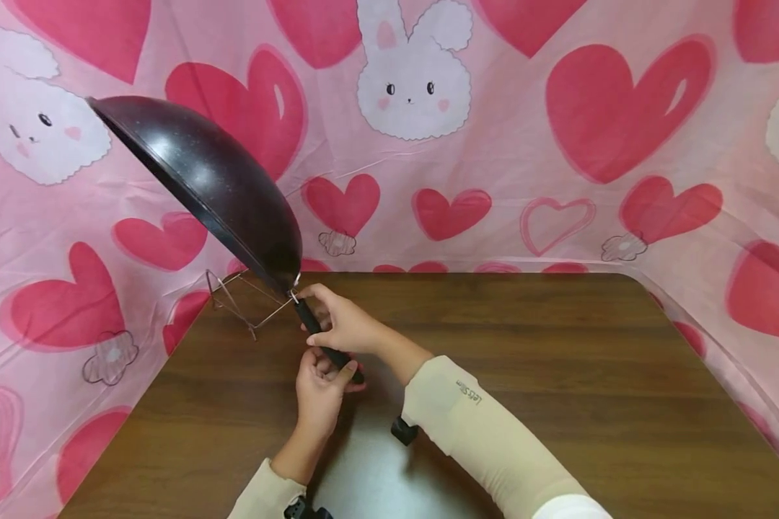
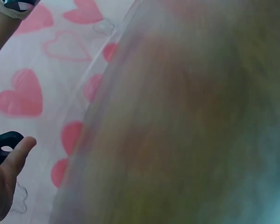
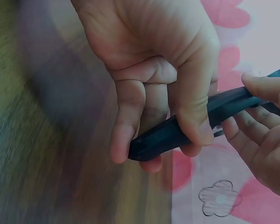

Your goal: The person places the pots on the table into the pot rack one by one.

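A dark wok (image 1: pixel 214 180) is raised above the table's far left, tilted with its rounded underside turned up and right; its inside is hidden. Its black handle (image 1: pixel 308 317) slopes down to the right. My right hand (image 1: pixel 347 324) pinches the handle close to the wok, thumb on one side and fingers on the other. Further down, my left hand (image 1: pixel 318 389) holds the handle's end between thumb and fingers. Both hands show on the handle (image 3: pixel 165 137) in the right wrist view. In the left wrist view, the handle's looped end (image 2: pixel 11 137) lies by my left thumb.
A wire rack (image 1: pixel 253 328) stands at the table's back left corner, partly behind the wok and handle. The brown wooden table (image 1: pixel 526 375) spreads to the right. A pink curtain (image 1: pixel 506 151) with hearts and rabbits hangs around the back and sides.
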